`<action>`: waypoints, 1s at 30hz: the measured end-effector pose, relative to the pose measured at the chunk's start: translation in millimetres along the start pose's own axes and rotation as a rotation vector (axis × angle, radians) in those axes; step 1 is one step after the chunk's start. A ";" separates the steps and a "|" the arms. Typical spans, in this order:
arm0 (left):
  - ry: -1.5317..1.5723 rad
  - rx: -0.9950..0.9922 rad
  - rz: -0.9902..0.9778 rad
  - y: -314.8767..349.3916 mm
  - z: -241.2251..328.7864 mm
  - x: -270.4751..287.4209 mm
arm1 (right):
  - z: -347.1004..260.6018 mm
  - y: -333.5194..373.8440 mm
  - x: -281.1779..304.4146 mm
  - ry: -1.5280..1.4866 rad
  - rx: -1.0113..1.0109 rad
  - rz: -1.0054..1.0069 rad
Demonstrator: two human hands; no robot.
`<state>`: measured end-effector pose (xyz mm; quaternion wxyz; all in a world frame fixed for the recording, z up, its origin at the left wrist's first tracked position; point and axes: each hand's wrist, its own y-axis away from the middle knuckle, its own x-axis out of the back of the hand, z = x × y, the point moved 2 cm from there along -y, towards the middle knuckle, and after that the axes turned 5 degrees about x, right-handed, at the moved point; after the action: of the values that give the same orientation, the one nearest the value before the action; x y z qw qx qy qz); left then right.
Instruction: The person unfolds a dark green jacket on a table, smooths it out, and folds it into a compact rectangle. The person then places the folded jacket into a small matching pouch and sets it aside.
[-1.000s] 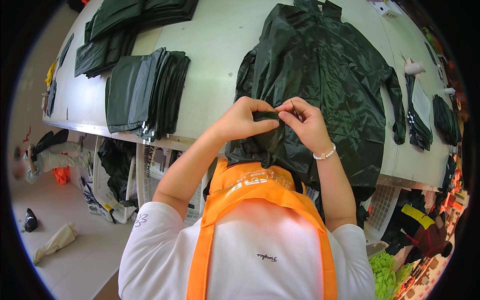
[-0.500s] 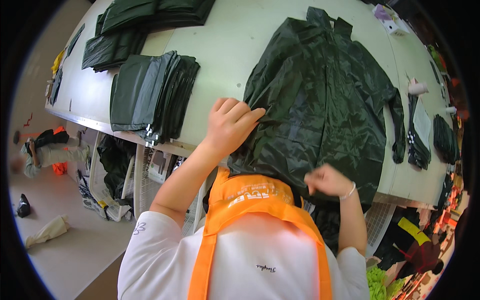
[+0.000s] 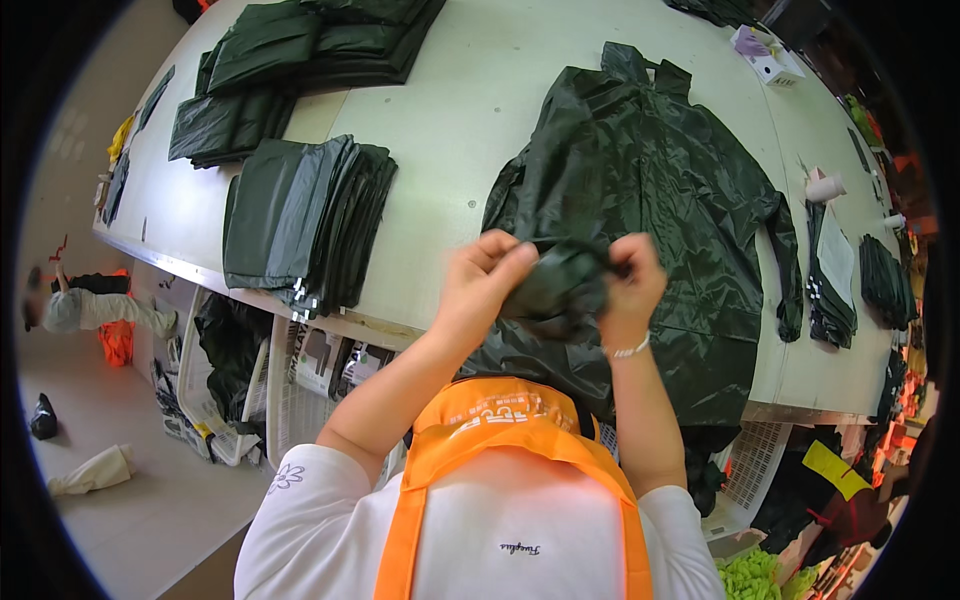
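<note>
A dark green, shiny rain jacket (image 3: 690, 220) lies spread on the white table with its collar pointing away from me. Above its left half I hold a bunched, rounded piece of dark green fabric (image 3: 555, 290) between both hands. My left hand (image 3: 480, 275) pinches its left side with thumb and fingers. On its other side my right hand (image 3: 632, 285), slightly blurred, has its fingers closed on the edge. Whether this piece is part of the jacket, such as a sleeve end, I cannot tell.
Stacks of folded dark green garments (image 3: 300, 215) stand on the table (image 3: 450, 140) to the left and far left. At the right lie more folded garments (image 3: 885, 280), a white roll (image 3: 825, 188) and a small box (image 3: 768, 55). White crates (image 3: 750, 470) sit below the table edge. Another person (image 3: 95, 305) is at far left.
My right hand has moved up from the jacket's lower edge toward my left hand. Bunched dark green fabric is now held up between them. The view has shifted slightly.
</note>
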<state>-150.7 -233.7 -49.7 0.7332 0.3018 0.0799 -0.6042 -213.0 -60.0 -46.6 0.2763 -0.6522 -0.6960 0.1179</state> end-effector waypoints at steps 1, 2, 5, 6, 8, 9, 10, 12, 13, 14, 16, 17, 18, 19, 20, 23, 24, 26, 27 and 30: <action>0.150 0.022 -0.192 14.2 -3.8 -10.9 | 1.6 -14.1 -3.1 -0.026 0.040 0.054; -0.041 -0.083 -0.372 23.3 -5.7 -26.7 | 3.8 -26.3 -4.3 -0.041 0.081 0.113; -0.448 -0.172 -0.017 9.2 -1.5 -23.6 | 0.5 -11.3 -10.9 -0.108 -0.107 0.028; -0.670 -0.315 0.200 -7.0 6.7 -11.9 | -6.5 -6.8 -10.9 -0.066 -0.156 0.006; -1.021 -0.665 0.501 -48.6 30.5 27.8 | -46.7 6.0 -19.5 -0.017 0.001 -0.343; -0.965 -0.617 0.572 -62.2 35.6 33.0 | -53.8 25.9 -32.2 -0.024 -0.177 -0.544; -0.777 -0.569 0.532 -65.6 33.9 36.6 | -58.0 31.3 -39.6 -0.196 -0.201 -0.556; -0.403 -0.467 0.439 -71.8 27.9 41.9 | -58.9 30.5 -36.7 -0.236 -0.219 -0.566; -0.799 -0.659 0.387 -53.1 29.3 23.5 | -60.6 25.0 -27.1 -0.186 -0.216 -0.569; -0.738 -0.662 0.273 -36.3 30.6 5.6 | -61.4 20.9 -16.7 -0.145 -0.211 -0.582; -0.647 -0.452 0.035 -4.0 25.0 -14.5 | -47.3 20.8 2.3 0.039 -0.072 -0.418; -0.753 -0.550 0.120 1.5 24.7 -9.6 | -46.9 14.8 12.3 0.193 0.059 -0.187; -0.858 -0.647 0.206 6.3 24.8 2.0 | -37.3 10.9 24.8 0.217 0.128 0.032; -0.959 -0.744 0.289 10.8 32.0 4.3 | -30.4 3.4 43.4 0.161 -0.001 0.131; -0.973 -0.736 0.305 15.2 41.1 2.3 | -34.1 4.0 45.5 0.291 -0.026 0.095; -1.024 -0.980 0.307 17.7 50.4 -17.1 | -25.6 1.7 46.6 0.169 0.015 0.164; -1.079 -1.063 0.307 17.6 52.7 -27.7 | -28.0 1.0 45.6 0.124 -0.009 0.158; -1.136 -1.164 0.253 20.0 50.1 -36.7 | -41.3 3.6 37.8 0.078 -0.109 0.109; -1.131 -1.186 0.199 20.5 46.5 -38.3 | -45.5 5.5 35.9 0.077 -0.123 0.044; -1.071 -1.216 0.148 20.4 43.2 -33.9 | -48.4 12.6 38.1 0.097 -0.207 -0.080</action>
<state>-151.1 -226.8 8.5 0.7456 -0.4747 0.0124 -0.4675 -176.2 -30.9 -4.7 0.2453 -0.6539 -0.7157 0.0026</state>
